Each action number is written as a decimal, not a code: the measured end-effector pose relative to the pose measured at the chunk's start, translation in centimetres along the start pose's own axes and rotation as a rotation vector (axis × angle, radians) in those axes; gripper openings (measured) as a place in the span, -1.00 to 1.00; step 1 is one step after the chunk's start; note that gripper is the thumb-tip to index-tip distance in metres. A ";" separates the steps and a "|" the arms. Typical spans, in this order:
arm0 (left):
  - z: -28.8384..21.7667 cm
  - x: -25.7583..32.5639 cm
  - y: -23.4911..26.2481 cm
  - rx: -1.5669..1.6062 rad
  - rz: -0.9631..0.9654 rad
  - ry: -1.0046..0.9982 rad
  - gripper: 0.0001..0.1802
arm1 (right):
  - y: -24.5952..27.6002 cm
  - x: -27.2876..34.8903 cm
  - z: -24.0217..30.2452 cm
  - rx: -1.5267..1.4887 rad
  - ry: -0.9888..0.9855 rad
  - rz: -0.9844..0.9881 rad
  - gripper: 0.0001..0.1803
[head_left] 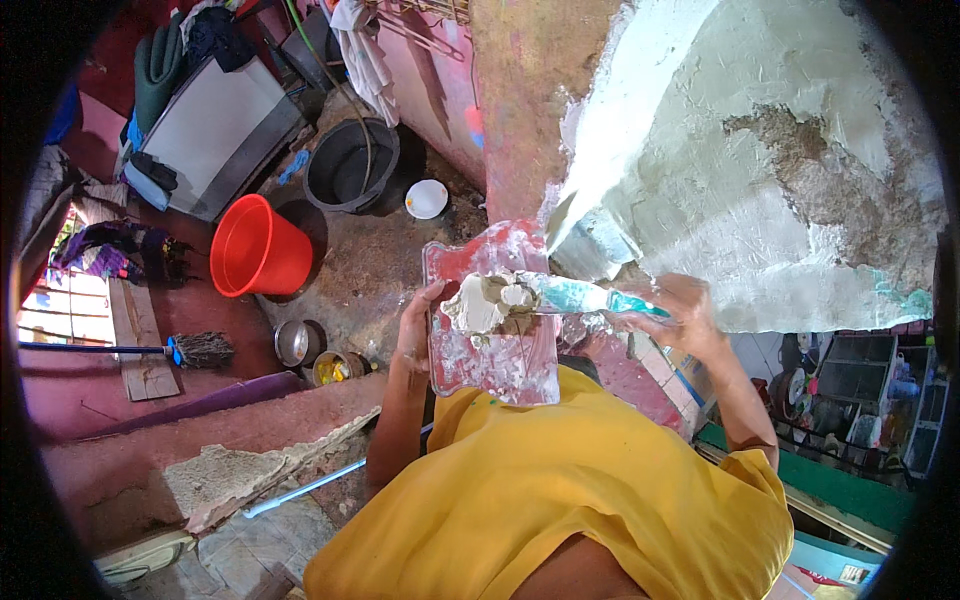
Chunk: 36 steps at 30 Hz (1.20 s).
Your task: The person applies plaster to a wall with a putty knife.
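My left hand (416, 325) grips the left edge of a reddish board (500, 372), smeared white all over. A lump of wet, off-white plaster (472, 305) sits on it. My right hand (684, 308) is closed round the teal handle of a putty knife (585, 298). The knife lies across the board, its plaster-coated end at the lump; the coating hides the blade's shape. Beyond my right hand is a wall (690, 190) with pale, fresh-looking plaster and a rough bare patch (840, 185).
To the left, a red bucket (258, 248), a black tub (350, 168) and a small white container (426, 199) stand on the floor. A broom (200, 350) and a low, chipped wall (230, 470) are nearer. Shelves with household things (855, 385) stand at the right.
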State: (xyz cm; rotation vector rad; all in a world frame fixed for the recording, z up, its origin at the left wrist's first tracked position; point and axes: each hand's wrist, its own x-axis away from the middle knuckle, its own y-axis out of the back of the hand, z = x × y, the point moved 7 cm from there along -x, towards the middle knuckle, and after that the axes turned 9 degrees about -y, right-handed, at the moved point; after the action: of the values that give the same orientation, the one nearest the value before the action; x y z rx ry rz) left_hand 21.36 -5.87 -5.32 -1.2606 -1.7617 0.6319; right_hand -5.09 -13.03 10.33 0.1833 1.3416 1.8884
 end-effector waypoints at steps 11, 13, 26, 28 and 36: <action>-2.1 -1.5 -4.1 -0.119 0.068 0.211 -0.70 | 6.2 -3.3 4.7 0.231 0.134 0.106 -0.59; -2.0 -1.6 -4.9 -0.140 0.130 0.245 -0.68 | 5.9 -3.9 5.9 0.293 0.240 0.136 -0.57; -1.5 -1.2 -3.1 -0.208 0.162 0.396 -0.61 | 3.5 -6.0 9.8 0.552 0.483 0.319 -0.62; -1.3 -0.8 -3.8 -0.150 0.173 0.429 -0.62 | 2.7 -5.9 9.9 0.522 0.503 0.356 -0.64; 1.1 -1.2 -3.5 -0.168 0.201 0.470 -0.62 | -2.0 -4.7 11.2 0.509 0.493 0.626 -0.70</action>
State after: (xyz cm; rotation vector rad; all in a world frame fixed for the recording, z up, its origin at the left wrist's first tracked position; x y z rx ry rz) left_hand 18.82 -8.16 -3.52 -1.5678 -1.3281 0.2670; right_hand 5.02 -7.70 14.95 0.4579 2.3055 2.1275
